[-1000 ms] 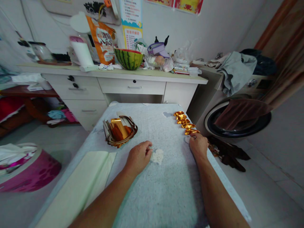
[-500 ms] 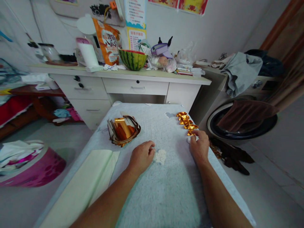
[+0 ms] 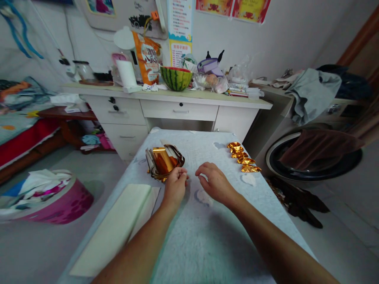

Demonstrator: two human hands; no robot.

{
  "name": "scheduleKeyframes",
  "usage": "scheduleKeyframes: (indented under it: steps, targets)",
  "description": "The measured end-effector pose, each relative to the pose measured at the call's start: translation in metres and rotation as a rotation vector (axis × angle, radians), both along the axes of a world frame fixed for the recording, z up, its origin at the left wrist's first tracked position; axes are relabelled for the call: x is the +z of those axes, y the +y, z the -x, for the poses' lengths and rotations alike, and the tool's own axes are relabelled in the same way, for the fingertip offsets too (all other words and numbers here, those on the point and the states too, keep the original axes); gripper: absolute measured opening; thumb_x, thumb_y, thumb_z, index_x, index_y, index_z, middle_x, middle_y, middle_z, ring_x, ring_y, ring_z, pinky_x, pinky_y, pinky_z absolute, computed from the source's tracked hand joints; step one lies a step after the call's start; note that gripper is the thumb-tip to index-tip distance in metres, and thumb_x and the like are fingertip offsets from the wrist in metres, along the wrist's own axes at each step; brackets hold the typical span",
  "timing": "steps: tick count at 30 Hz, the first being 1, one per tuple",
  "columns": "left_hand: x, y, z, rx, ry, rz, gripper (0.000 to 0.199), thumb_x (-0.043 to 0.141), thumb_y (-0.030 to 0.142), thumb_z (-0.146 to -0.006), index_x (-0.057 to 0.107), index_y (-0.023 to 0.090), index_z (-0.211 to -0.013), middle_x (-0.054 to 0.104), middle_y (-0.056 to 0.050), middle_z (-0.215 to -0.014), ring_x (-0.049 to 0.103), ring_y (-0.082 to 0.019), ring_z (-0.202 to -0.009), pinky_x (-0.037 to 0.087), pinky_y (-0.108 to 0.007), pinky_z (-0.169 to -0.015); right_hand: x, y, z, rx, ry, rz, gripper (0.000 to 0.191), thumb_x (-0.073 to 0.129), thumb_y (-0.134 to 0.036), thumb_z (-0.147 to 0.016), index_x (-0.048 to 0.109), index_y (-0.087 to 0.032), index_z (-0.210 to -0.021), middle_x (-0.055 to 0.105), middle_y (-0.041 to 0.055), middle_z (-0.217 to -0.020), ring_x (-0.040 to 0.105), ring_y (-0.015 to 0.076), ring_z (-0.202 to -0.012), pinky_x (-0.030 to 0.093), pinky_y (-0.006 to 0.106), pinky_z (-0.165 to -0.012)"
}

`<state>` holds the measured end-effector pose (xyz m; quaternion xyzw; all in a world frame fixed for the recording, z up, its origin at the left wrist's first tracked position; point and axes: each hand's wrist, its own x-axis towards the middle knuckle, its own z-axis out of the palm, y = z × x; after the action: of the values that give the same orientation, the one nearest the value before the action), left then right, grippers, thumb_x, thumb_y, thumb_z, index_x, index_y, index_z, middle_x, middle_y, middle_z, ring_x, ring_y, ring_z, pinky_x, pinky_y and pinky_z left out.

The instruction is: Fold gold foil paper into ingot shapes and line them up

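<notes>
My left hand (image 3: 175, 185) is at the near right edge of a bundle of gold foil sheets (image 3: 163, 161), its fingers pressed together; what they hold, if anything, is too small to make out. My right hand (image 3: 215, 182) hovers over the middle of the cloth-covered table (image 3: 225, 240), fingers apart and nothing in them. Several folded gold foil pieces (image 3: 239, 154) form a row along the table's right side. A folded pale yellow-green sheet (image 3: 114, 228) lies on the left, beside my left forearm.
Behind the table stands a white desk (image 3: 180, 108) bearing a cut watermelon (image 3: 175, 79) and an orange bag (image 3: 148, 59). A pink bin (image 3: 74, 201) is on the floor at left, a washing machine (image 3: 281, 157) at right.
My right hand has left the foil row and moved to the middle, near my left hand. My left hand has moved up to the foil bundle. The view has shifted slightly left.
</notes>
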<state>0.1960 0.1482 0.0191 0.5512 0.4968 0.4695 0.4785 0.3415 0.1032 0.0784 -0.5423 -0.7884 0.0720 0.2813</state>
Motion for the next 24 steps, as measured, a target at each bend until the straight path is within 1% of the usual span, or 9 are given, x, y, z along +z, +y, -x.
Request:
scheduleKeyframes:
  steps: [2,6,9,11,13,15,18,21,24]
  targets:
    - [0.006,-0.002,0.002,0.050,-0.067,-0.045,0.013,0.046,0.028,-0.084,0.053,0.019,-0.090,0.054,0.003,-0.070,0.048,-0.008,-0.054,0.038,-0.018,-0.051,-0.007,0.012,0.009,-0.005,-0.014,-0.034,0.022,0.049,-0.004,-0.082,0.065,-0.016,-0.091,0.064,0.0067,-0.092,0.055,0.0186,-0.092,0.041,0.032,-0.089]
    - [0.022,-0.004,0.011,0.216,-0.270,-0.238,0.011,0.053,0.027,-0.083,0.055,0.019,-0.090,0.053,0.004,-0.072,0.045,-0.007,-0.057,0.037,-0.016,-0.054,-0.028,0.027,0.031,0.013,0.010,-0.057,0.029,0.045,-0.002,-0.082,0.065,-0.016,-0.097,0.067,0.0061,-0.095,0.055,0.0182,-0.093,0.042,0.031,-0.088]
    - [0.031,0.002,0.020,0.356,-0.410,-0.337,0.012,0.054,0.022,-0.082,0.052,0.019,-0.093,0.053,0.003,-0.081,0.049,-0.007,-0.065,0.041,-0.018,-0.063,-0.039,0.032,0.047,0.107,-0.040,-0.094,0.042,0.041,0.000,-0.082,0.060,-0.017,-0.116,0.063,0.0054,-0.118,0.053,0.0178,-0.102,0.040,0.032,-0.093]
    - [0.035,0.008,0.027,0.508,-0.421,-0.406,0.016,0.053,0.017,-0.079,0.050,0.020,-0.095,0.052,0.002,-0.089,0.051,-0.008,-0.073,0.042,-0.019,-0.070,-0.041,0.034,0.055,0.113,-0.121,-0.090,0.046,0.040,-0.004,-0.086,0.054,-0.018,-0.127,0.055,0.0057,-0.133,0.052,0.0192,-0.105,0.041,0.034,-0.093]
    - [0.037,0.014,0.034,0.618,-0.404,-0.445,0.020,0.052,0.014,-0.078,0.049,0.020,-0.097,0.051,0.002,-0.093,0.051,-0.008,-0.079,0.042,-0.020,-0.076,-0.042,0.038,0.062,0.087,-0.209,-0.068,0.047,0.038,-0.009,-0.089,0.048,-0.017,-0.134,0.048,0.0073,-0.142,0.051,0.0214,-0.108,0.042,0.037,-0.093]
    - [0.039,0.019,0.041,0.731,-0.370,-0.439,0.024,0.052,0.013,-0.077,0.049,0.020,-0.099,0.049,0.003,-0.096,0.049,-0.008,-0.083,0.041,-0.022,-0.083,-0.042,0.043,0.066,0.058,-0.273,-0.037,0.050,0.036,-0.011,-0.090,0.042,-0.016,-0.139,0.043,0.0084,-0.146,0.052,0.0231,-0.108,0.044,0.038,-0.090]
    - [0.038,0.025,0.049,0.835,-0.348,-0.374,0.027,0.053,0.015,-0.077,0.048,0.020,-0.102,0.049,0.002,-0.098,0.050,-0.009,-0.088,0.040,-0.026,-0.090,-0.044,0.049,0.072,0.036,-0.304,0.003,0.053,0.035,-0.013,-0.090,0.037,-0.014,-0.143,0.038,0.0092,-0.149,0.055,0.0238,-0.108,0.048,0.038,-0.088]
    - [0.033,0.031,0.054,0.876,-0.354,-0.313,0.024,0.053,0.020,-0.078,0.048,0.020,-0.102,0.050,0.001,-0.099,0.052,-0.012,-0.096,0.040,-0.030,-0.096,-0.049,0.055,0.075,0.022,-0.292,0.044,0.051,0.033,-0.014,-0.092,0.037,-0.013,-0.143,0.035,0.0096,-0.150,0.056,0.0231,-0.111,0.049,0.037,-0.090]
    - [0.026,0.037,0.054,0.842,-0.374,-0.254,0.024,0.052,0.023,-0.080,0.048,0.021,-0.103,0.052,0.000,-0.102,0.053,-0.015,-0.104,0.039,-0.033,-0.101,-0.056,0.060,0.076,-0.004,-0.285,0.080,0.046,0.033,-0.017,-0.095,0.041,-0.017,-0.140,0.036,0.0076,-0.151,0.058,0.0216,-0.113,0.049,0.035,-0.091]
